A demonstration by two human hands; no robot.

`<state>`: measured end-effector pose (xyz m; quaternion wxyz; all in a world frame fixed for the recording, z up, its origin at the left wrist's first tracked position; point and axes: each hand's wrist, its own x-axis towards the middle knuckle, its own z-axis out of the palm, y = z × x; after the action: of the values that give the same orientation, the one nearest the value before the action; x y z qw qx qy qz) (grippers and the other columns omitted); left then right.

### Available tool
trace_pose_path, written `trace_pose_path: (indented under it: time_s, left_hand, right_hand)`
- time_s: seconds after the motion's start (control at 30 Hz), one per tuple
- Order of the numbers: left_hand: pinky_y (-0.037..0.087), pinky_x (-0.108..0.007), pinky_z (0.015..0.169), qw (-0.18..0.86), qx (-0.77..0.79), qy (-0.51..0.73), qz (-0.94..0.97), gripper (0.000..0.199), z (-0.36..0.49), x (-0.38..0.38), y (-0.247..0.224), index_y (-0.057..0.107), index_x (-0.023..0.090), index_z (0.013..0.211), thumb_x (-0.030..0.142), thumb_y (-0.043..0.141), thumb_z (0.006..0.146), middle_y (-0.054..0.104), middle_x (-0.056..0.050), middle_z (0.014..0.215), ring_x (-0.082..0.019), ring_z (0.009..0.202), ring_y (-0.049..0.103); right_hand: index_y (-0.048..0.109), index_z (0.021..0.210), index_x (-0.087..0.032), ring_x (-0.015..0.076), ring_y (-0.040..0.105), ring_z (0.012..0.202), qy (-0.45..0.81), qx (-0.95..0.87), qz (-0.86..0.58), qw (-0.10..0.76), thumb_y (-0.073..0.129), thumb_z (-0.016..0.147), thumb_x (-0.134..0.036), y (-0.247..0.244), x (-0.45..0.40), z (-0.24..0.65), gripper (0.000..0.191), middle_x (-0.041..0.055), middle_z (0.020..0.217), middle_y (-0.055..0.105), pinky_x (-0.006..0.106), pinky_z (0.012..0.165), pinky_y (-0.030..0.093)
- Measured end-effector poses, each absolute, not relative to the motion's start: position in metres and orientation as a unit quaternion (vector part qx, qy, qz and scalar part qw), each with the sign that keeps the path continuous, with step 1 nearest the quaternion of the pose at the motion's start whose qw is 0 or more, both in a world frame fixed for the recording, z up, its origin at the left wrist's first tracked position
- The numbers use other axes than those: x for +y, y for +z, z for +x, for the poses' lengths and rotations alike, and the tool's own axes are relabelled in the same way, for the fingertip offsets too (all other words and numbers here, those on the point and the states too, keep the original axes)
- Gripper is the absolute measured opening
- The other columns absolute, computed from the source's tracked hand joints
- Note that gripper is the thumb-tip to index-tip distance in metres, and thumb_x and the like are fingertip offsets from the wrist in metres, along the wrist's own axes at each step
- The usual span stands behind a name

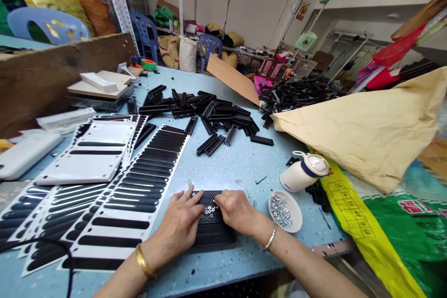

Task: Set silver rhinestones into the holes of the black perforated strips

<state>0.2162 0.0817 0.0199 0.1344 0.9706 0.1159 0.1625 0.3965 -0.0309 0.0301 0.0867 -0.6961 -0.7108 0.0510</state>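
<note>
One black perforated tray point(214, 236), several loose metal nuts point(209, 210)

Left hand point(182, 218) spreads over the tray's left edge; nuts lie between hands. Right hand point(235, 212) pinches narrow, contents unclear. Right of it: one white bowl point(297, 223), one bottle point(295, 176).

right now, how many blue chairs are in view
3: one chair at far left behind the wooden board, another chair right of it, a third chair beside the white sack. More may be hidden.
</note>
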Motion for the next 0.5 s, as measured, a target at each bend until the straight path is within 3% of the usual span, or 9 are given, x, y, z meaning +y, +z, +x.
trace_pose_path:
  time_s: [0.17, 0.5]
  left_hand:
    - [0.046, -0.058, 0.093, 0.142, 0.126, 0.192, 0.963, 0.027, 0.206, 0.086, 0.016, 0.07, 0.019, 0.096, 0.01, 0.046, 0.086, 0.065, -0.013, 0.13, -0.039, 0.126, 0.054]
    - [0.047, -0.059, 0.092, 0.107, 0.102, 0.198, 0.969, 0.045, 0.196, 0.085, 0.015, 0.069, 0.021, 0.11, 0.002, 0.044, 0.076, 0.063, -0.014, 0.132, -0.039, 0.126, 0.054]
  right_hand:
    - [0.066, 0.089, -0.015, 0.0163, 0.06, 0.068, 0.054, -0.717, -0.687, 0.104, 0.048, 0.091, -0.006, 0.031, -0.031, 0.395, 0.02, 0.0048, 0.076, 0.068, 0.026, 0.061, 0.04]
    - [0.066, 0.086, -0.015, 0.0168, 0.065, 0.074, 0.059, -0.696, -0.701, 0.145, 0.051, 0.094, -0.009, 0.028, -0.039, 0.395, 0.018, 0.0059, 0.081, 0.07, 0.026, 0.066, 0.043]
